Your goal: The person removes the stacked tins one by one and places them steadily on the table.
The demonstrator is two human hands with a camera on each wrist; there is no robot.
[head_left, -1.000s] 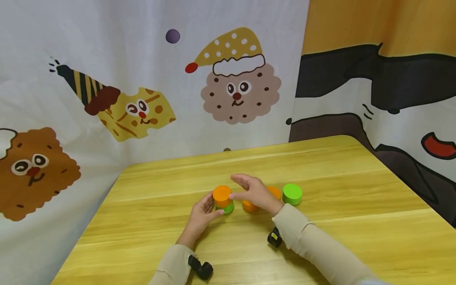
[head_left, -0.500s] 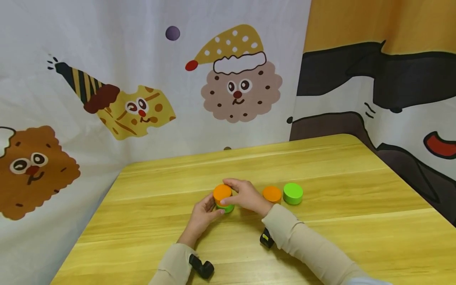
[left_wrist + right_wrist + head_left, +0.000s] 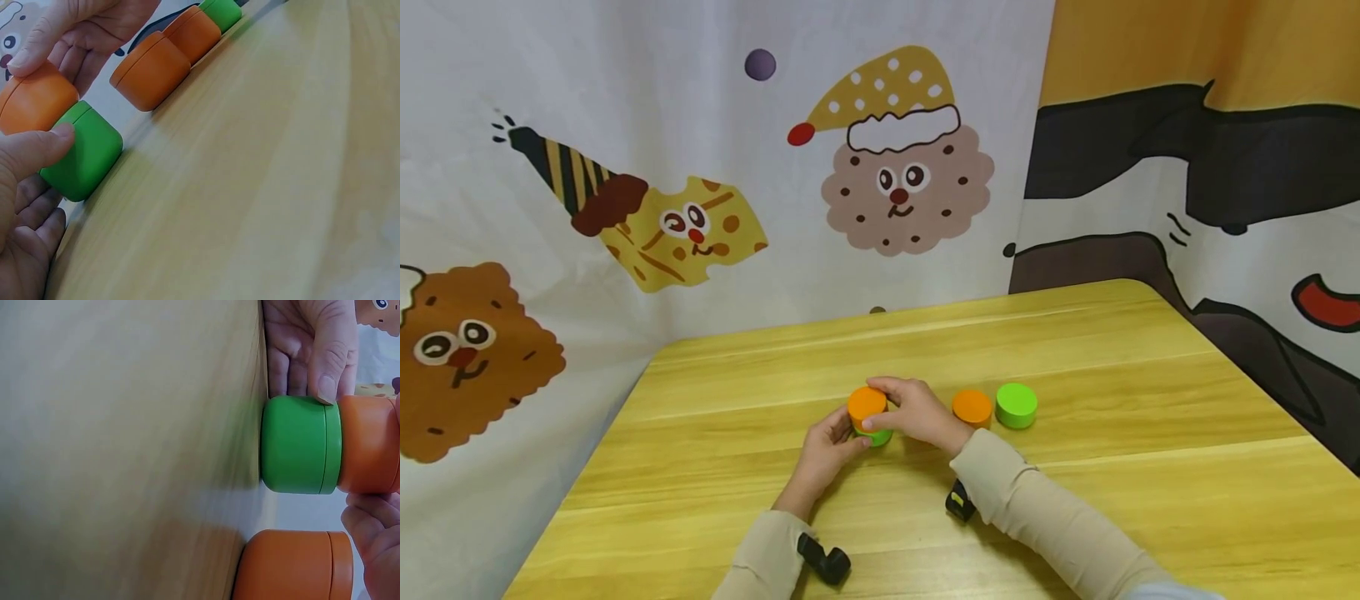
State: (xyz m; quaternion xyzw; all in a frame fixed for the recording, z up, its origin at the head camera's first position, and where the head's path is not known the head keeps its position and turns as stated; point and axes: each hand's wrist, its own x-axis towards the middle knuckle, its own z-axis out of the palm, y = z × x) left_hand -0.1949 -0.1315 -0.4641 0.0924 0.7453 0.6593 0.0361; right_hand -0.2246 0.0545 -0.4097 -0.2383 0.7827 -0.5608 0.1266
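A lidded green jar (image 3: 294, 445) stands on the table, with a lidded orange jar (image 3: 867, 404) stacked on top. My left hand (image 3: 820, 460) holds the green jar from the left, its thumb pressed near the lid seam in the right wrist view. From the right, my right hand (image 3: 917, 412) grips the orange jar between thumb and fingers. A second orange jar (image 3: 150, 70) stands beside the stack; my right hand hides it in the head view.
Farther right on the wooden table (image 3: 737, 492) stand another orange jar (image 3: 972, 406) and a green jar (image 3: 1017, 406), side by side. A cartoon-printed curtain (image 3: 715, 108) hangs behind the table's far edge. Black cameras (image 3: 823, 560) are strapped to both wrists.
My right hand has moved left and closed its thumb and fingers around the upper orange jar. The left hand and the stack have stayed in place.
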